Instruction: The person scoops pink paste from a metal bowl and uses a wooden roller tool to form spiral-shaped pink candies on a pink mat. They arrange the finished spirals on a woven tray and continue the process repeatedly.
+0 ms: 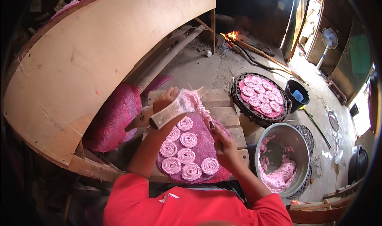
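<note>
My left hand [166, 99] is closed round a wooden press [169, 115], held up over a wooden bench. Pink dough strands [201, 107] come out of the press and trail down toward my right. My right hand [225, 147] pinches the lower end of these strands, fingertips close together. Beneath both hands lies a purple-pink sheet [207, 136] with several pink dough swirls [186, 155] in rows on its left and near parts. My left forearm hides part of the sheet's left edge.
Right of the bench stands a metal basin [305, 146] with pink dough inside. Beyond it, a dark woven tray [238, 100] bears more swirls beside a black bucket [296, 104]. A curved wooden board [99, 46] fills the left. A wood fire [230, 35] burns at the back.
</note>
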`<state>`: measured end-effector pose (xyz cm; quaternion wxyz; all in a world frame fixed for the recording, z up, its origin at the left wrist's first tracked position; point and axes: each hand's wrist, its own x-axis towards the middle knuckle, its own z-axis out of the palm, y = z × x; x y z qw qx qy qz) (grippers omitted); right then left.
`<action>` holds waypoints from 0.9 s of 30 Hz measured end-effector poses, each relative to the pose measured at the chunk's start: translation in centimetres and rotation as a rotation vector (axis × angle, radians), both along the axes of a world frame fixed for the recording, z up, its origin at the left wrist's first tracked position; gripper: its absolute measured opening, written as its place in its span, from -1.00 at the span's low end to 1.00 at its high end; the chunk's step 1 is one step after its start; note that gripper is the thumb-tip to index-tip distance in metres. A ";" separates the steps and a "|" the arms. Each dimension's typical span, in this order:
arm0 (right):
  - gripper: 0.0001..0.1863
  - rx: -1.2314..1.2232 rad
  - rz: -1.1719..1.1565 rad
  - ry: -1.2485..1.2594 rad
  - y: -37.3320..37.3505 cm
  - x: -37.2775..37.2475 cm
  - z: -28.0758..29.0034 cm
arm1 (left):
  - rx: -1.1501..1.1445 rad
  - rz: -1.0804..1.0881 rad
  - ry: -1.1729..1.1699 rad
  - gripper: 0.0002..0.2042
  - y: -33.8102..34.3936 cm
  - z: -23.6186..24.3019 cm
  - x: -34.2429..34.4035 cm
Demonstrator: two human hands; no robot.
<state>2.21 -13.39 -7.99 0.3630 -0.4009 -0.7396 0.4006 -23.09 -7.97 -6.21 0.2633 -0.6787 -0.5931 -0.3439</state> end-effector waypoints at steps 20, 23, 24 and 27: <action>-0.67 -0.325 -0.293 -1.284 -0.3 19.8 -5.7 | -0.160 -1.027 -1.196 -0.55 -5.1 5.2 -2.2; -0.51 -0.014 0.200 -0.380 1.0 14.1 -3.2 | -0.339 -1.549 -1.686 -0.80 -2.0 3.7 1.6; -0.30 -0.183 0.359 -0.108 1.6 11.2 -3.0 | -0.294 -1.763 -1.795 -0.86 -0.5 2.6 3.9; 0.16 -1.118 0.309 0.875 -0.8 3.7 -4.1 | -0.427 -1.728 -2.104 -0.84 0.7 -0.9 7.0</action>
